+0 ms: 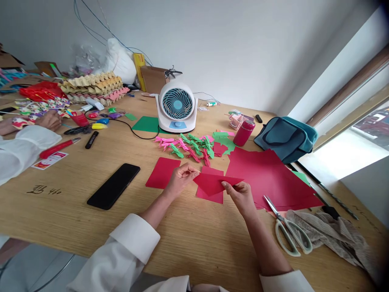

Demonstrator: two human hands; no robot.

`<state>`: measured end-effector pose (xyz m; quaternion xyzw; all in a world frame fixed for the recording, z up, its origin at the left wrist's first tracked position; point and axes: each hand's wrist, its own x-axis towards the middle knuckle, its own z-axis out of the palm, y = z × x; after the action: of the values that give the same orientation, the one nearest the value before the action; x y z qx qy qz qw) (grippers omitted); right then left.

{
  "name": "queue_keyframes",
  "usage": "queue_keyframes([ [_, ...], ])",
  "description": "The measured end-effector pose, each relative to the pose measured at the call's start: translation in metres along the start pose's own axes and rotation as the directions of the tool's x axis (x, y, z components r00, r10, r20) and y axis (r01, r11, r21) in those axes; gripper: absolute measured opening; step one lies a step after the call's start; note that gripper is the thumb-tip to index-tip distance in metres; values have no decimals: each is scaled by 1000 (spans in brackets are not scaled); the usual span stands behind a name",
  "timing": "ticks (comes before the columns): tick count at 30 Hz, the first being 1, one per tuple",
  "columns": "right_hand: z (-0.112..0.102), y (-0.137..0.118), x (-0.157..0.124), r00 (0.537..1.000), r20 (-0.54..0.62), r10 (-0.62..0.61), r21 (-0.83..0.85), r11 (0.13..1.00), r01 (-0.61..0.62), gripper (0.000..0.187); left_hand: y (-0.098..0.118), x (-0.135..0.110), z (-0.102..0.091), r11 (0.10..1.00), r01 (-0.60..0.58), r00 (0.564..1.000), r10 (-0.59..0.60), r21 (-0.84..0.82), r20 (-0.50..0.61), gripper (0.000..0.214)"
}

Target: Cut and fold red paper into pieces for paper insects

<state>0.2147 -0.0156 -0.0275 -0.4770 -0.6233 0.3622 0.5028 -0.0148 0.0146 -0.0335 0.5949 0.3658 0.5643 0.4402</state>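
Note:
Between my two hands a piece of red paper (214,183), folded to a triangle, is held up just above the table. My left hand (181,177) pinches its left corner. The right side is gripped by my right hand (240,196), thumb in front and fingers behind. Beneath it lies another red paper piece (216,198), partly covered. A red paper square (162,172) rests left of that, by my left hand. Several folded green and pink paper figures (194,145) are heaped beyond my hands.
Large red sheets (261,174) lie at right, with scissors (287,231) and a cloth (328,233) nearer. A black phone (114,186) lies at left. A white fan (177,106), a red bottle (244,133) and a blue bag (287,138) stand behind. Another person's hand (50,120) works far left.

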Motion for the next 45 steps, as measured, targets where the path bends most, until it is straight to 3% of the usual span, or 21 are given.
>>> queue_keyframes([
  [3, -2, 1, -11, 996, -71, -49, -235, 972, 31, 36, -4, -1, 3, 1000, -8, 998, 9, 4, -54, 25],
  [6, -5, 1, -17, 971, -37, -237, -412, 889, 202, 31, -10, -2, 3, 994, 111, 981, -113, -16, -159, 34],
  [9, -6, 0, -19, 898, 146, -414, -574, 704, 418, 43, -12, -5, 5, 957, 262, 961, -270, -125, -53, 44],
  [12, -6, -1, -20, 832, 291, -473, -682, 507, 527, 54, -13, -10, 11, 914, 343, 939, -326, -217, 113, 50],
  [15, -1, 2, -20, 792, 364, -490, -702, 414, 579, 59, -15, -13, 16, 898, 370, 928, -367, -237, 57, 44],
  [17, 4, 6, -22, 786, 389, -480, -674, 434, 598, 59, -17, -12, 16, 892, 374, 919, -393, -254, -28, 40],
  [20, 13, 11, -25, 837, 330, -437, -570, 615, 545, 57, -19, -10, 13, 897, 359, 916, -391, -259, -85, 40],
  [23, 19, 9, -28, 957, 110, -268, -329, 899, 290, 48, -18, -9, 10, 926, 325, 935, -345, -192, -81, 37],
  [25, 22, 4, -27, 998, 5, -61, -92, 994, 61, 43, -18, -9, 8, 946, 297, 951, -306, -131, -51, 34],
  [28, 27, -2, -23, 986, 46, 159, 208, 964, -165, 40, -18, -10, 10, 959, 274, 962, -272, -70, 39, 32],
  [32, 37, 5, -19, 944, 195, 266, 368, 872, -322, 40, -20, -11, 13, 966, 258, 961, -254, -24, 107, 34],
  [37, 43, 20, -22, 910, 279, 307, 319, 864, -389, 33, -17, -12, 12, 964, 251, 968, -252, 86, 5, 43],
  [45, 32, 10, -22, 897, 307, 318, 69, 932, -355, 55, -19, -11, 9, 963, 206, 976, -190, 176, -104, 45],
])
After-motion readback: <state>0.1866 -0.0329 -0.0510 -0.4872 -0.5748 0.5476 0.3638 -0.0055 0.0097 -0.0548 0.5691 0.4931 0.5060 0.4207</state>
